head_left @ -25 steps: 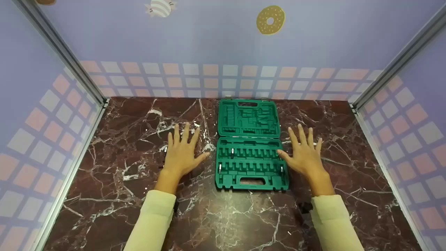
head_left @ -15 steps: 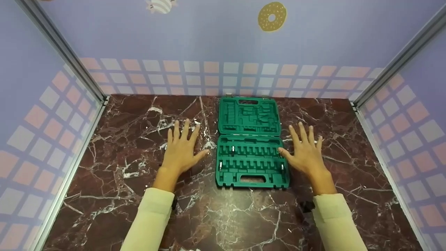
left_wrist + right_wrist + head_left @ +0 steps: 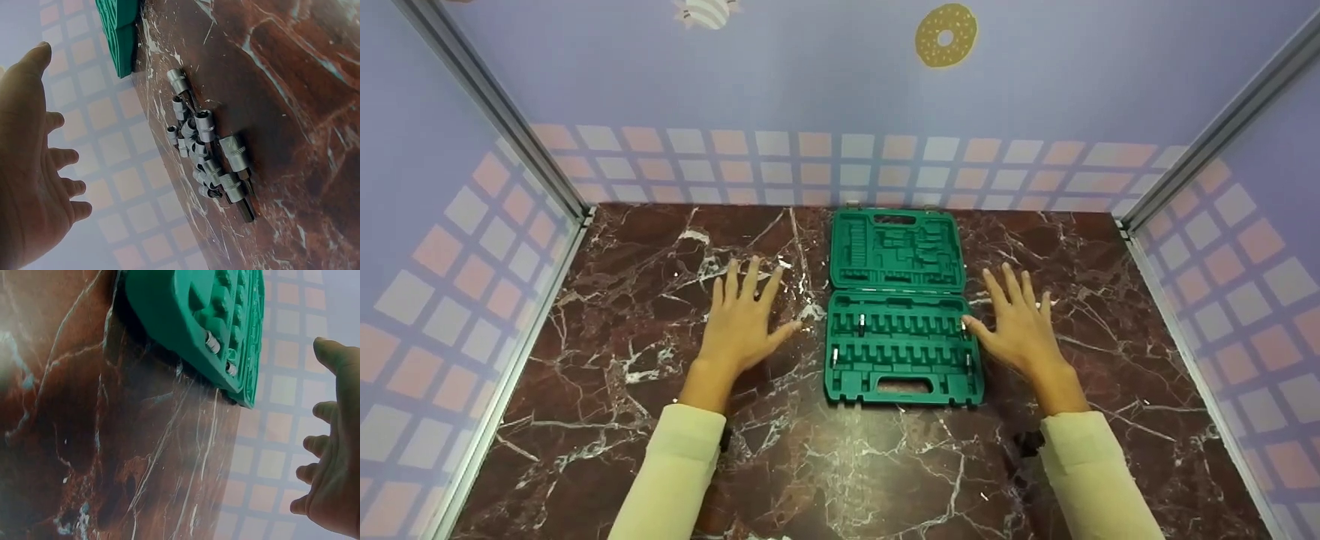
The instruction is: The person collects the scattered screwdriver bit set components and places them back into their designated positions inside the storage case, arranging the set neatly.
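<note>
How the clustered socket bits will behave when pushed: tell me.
The socket bits have a metallic sheen, so they are probably stiff and heavy for their size. Their rounded shape may let them roll. Lying loose, they would likely scatter.

"Any glare?"
"Soft patch, toward the near edge of the brown-red marbled worktop (image 3: 847, 465)."
"Wrist views?"
"Hazy: lilac checked wall (image 3: 112, 180) washed out, dark shadow beneath the green plastic case (image 3: 160, 304)."
</note>
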Action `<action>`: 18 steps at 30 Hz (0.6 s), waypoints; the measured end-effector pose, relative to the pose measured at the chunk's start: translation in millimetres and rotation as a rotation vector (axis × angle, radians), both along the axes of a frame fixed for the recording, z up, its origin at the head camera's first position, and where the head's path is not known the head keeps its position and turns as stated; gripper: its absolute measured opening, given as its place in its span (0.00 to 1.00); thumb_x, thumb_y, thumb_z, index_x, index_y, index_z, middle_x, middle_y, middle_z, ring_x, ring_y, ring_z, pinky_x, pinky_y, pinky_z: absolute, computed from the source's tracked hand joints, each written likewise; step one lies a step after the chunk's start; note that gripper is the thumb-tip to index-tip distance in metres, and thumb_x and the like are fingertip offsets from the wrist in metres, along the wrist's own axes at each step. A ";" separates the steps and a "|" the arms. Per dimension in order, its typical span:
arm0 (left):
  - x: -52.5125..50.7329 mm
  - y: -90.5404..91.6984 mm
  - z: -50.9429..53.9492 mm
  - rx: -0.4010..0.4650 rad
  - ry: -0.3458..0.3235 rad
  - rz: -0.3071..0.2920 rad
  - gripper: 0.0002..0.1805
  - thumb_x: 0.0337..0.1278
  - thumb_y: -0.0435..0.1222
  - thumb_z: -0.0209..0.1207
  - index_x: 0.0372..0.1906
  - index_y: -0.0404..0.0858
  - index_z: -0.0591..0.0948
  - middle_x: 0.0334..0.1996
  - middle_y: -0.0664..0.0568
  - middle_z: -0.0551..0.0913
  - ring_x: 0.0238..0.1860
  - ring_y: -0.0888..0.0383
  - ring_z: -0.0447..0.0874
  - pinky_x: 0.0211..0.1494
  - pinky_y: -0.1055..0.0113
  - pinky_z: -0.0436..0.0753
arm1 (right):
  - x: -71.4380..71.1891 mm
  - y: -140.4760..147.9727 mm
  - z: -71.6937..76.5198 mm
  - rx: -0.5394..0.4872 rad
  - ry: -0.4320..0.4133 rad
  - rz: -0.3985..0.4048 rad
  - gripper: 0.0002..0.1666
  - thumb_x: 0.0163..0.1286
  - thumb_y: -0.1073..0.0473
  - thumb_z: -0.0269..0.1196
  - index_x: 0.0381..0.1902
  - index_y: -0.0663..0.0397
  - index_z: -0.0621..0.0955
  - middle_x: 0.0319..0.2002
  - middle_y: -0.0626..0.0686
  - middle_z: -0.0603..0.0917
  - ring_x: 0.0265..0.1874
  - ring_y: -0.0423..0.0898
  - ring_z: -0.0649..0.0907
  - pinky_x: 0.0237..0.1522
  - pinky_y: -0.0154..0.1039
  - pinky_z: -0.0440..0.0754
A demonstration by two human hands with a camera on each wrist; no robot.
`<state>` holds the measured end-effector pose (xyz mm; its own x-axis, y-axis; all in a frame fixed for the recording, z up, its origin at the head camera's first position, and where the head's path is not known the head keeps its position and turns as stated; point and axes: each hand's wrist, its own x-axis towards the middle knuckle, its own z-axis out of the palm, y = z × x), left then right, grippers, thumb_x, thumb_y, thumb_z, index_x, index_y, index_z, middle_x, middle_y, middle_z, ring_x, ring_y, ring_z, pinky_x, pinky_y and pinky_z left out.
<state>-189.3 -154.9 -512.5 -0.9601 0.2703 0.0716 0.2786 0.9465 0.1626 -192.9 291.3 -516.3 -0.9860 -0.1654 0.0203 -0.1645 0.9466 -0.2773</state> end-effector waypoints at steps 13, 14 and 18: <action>-0.4 -11.5 -2.4 0.049 -0.034 -0.022 0.50 0.69 0.68 0.49 0.85 0.48 0.49 0.83 0.36 0.45 0.82 0.31 0.36 0.82 0.36 0.42 | -9.2 7.0 -6.7 -0.108 -0.010 0.026 0.51 0.77 0.35 0.56 0.85 0.49 0.49 0.82 0.66 0.53 0.75 0.73 0.61 0.70 0.76 0.61; -0.6 -11.9 -2.7 0.056 -0.039 -0.025 0.50 0.69 0.67 0.49 0.85 0.48 0.49 0.83 0.36 0.45 0.82 0.31 0.35 0.82 0.36 0.42 | -10.1 7.8 -7.5 -0.116 -0.019 0.026 0.51 0.77 0.35 0.56 0.85 0.49 0.49 0.82 0.66 0.53 0.75 0.73 0.60 0.70 0.76 0.61; -1.3 -13.1 -3.6 0.080 -0.054 -0.029 0.49 0.69 0.67 0.51 0.85 0.49 0.49 0.83 0.37 0.44 0.83 0.32 0.34 0.83 0.37 0.41 | -14.3 10.6 -11.5 -0.150 -0.063 0.018 0.51 0.77 0.35 0.57 0.84 0.51 0.50 0.82 0.66 0.53 0.76 0.73 0.59 0.71 0.75 0.60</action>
